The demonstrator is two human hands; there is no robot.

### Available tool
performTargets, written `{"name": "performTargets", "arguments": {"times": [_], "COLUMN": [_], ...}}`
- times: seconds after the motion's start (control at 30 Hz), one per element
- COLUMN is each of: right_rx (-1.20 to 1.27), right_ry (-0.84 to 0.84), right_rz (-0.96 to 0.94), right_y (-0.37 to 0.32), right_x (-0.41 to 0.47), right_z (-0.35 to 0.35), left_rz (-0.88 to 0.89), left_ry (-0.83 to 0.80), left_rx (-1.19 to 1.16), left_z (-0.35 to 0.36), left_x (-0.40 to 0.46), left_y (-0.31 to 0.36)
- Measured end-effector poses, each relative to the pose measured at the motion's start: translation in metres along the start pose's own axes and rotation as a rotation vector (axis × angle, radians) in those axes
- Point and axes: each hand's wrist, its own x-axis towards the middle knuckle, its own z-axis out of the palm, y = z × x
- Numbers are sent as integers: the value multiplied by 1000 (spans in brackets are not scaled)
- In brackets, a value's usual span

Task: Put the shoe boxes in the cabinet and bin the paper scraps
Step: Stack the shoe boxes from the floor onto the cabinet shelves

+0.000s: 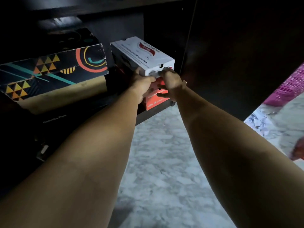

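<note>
Inside the dark cabinet (164, 22), a white shoe box (141, 55) sits atop a red box (156, 101), its near end gripped by the left hand (143, 84) and right hand (171, 83); likely light, stiff cardboard, best held by its corners.

pink mesh basket (289, 87) at right, grey marbled floor (164, 162)
</note>
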Motion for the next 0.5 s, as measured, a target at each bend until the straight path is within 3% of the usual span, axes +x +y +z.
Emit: {"name": "performTargets", "arguments": {"times": [0.2, 0.3, 0.5], "right_rx": [-99, -209, -391], "right_ry": [41, 91, 278], "right_rz": [-20, 78, 189], "right_y": [36, 61, 99], "right_x": [-48, -84, -162], "right_z": [-41, -97, -248], "left_rz": [-37, -184, -159], "left_ry": [201, 27, -312], "left_rx": [136, 267, 463], "left_z": [26, 53, 131], "left_x": [-20, -58, -127], "left_y": [-44, -68, -85]}}
